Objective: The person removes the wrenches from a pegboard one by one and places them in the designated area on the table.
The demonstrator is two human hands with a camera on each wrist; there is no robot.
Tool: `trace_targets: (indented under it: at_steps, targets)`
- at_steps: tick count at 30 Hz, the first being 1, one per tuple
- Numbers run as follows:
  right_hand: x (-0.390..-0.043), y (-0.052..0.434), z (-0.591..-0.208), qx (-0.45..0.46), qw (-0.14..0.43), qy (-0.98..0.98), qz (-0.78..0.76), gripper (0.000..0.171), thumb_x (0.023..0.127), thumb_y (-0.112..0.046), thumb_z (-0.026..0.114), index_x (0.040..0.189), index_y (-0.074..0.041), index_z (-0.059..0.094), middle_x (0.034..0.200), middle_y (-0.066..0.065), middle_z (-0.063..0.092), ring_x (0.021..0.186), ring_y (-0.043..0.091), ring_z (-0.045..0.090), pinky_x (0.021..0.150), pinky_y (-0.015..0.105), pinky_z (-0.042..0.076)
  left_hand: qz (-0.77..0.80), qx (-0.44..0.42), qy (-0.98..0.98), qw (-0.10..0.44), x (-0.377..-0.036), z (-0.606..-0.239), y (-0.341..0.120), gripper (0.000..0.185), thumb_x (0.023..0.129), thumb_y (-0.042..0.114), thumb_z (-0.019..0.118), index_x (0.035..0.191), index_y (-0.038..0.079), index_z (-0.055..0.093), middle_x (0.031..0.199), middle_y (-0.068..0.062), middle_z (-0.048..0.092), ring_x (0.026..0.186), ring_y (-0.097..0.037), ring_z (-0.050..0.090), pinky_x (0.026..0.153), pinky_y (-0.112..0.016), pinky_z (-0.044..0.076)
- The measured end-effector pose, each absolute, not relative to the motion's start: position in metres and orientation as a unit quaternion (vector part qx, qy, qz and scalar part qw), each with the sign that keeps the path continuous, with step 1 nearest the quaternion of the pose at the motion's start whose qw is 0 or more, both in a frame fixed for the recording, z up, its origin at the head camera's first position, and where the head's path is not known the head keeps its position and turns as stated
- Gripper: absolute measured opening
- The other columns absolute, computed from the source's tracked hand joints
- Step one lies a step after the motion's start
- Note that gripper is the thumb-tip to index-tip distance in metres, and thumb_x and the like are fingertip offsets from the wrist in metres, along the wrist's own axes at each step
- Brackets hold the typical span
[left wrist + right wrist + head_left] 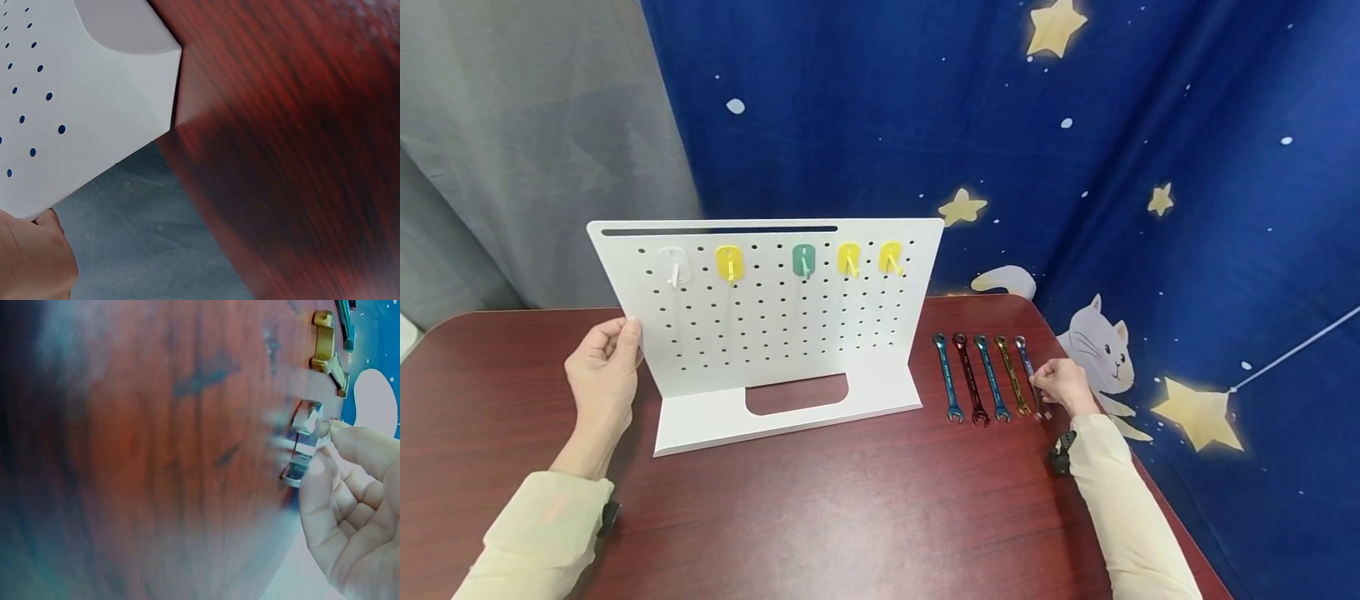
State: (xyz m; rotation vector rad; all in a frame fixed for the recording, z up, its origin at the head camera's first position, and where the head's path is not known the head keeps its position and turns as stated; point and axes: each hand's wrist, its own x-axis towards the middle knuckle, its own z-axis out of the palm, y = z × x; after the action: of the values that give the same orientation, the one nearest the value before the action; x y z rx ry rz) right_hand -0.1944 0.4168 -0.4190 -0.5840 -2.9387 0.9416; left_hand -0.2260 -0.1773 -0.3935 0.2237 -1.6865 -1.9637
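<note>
At the left of the dark red table (820, 508), the left hand (601, 371) grips the left edge of the white pegboard (775, 333), thumb on the front face and the other fingers curled behind it; the left wrist view shows only a fingertip against the board's edge, with the board's bent foot standing on the table; the pegboard stands upright on its own base near the middle of the table, with a slot along its top and a cut-out in its foot; across its upper rows hang five hooks, from the left a white hook (673, 265), a yellow hook (729, 262), a green hook (804, 259), and two more yellow ones (848, 258) set close together; just right of the board's foot five wrenches lie side by side on the table, ring ends away from the person: a blue wrench (947, 377), a dark red wrench (969, 379), a second blue wrench (992, 377), a gold wrench (1012, 375) and, farthest right, a silver wrench (1030, 377); the right hand (1063, 385) rests at the lower end of the silver wrench, its fingers curled and pinching the open-jawed end, which the blurred right wrist view shows against the fingertips (340, 432), the wrench lying on the table near its right edge; behind hangs a blue backdrop (1150, 125) with stars and a cat, and a grey curtain (527, 125) at far left.
</note>
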Motion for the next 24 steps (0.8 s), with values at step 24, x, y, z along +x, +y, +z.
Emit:
trace_targets:
  at_steps: [24]
  targets:
    - [-0.198,0.405,-0.395,-0.122,0.058,-0.957,0.256,0.02,0.092,-0.012,0.058,0.098,0.006,0.062,0.085,0.021,0.068,0.068,0.024,0.066,0.06,0.033,0.054,-0.626,0.03,-0.747,0.223,-0.247,-0.422,-0.225,0.035,0.092,0.032,0.06,0.12,0.011,0.064,0.102,0.011,0.069,0.09,0.006,0.063,0.074,-0.008,0.049]
